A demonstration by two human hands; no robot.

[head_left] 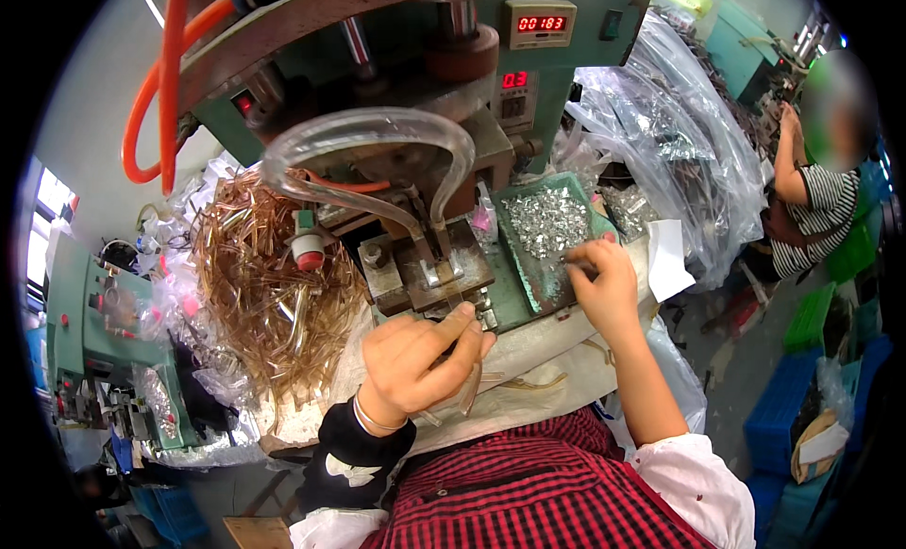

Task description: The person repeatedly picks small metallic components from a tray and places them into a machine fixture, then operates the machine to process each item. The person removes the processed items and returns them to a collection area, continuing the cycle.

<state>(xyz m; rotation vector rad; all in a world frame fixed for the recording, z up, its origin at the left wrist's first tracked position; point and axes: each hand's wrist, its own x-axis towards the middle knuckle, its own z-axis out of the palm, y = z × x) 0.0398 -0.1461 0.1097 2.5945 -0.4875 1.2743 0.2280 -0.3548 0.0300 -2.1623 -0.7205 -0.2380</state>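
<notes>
My left hand [420,360] is closed just in front of the metal die [439,271] of a bench press, its index finger reaching to the die's front edge. Out from under its fingers hangs a clear, brownish plastic tube [471,390]. My right hand [607,283] is over the near right side of a green tray [520,277], thumb and fingertips drawn together. Whether a small piece is between them is too fine to make out. Small shiny metal clips [545,219] fill the tray's far part. A thick clear hose [368,120] loops above the die.
A big heap of brownish clear tubes [274,294] lies left of the press, beside a red push button [309,252]. Orange hoses [151,106] hang at the upper left. Plastic sheeting [670,124] lies to the right. Another person [816,200] works at the far right, near blue crates [783,407].
</notes>
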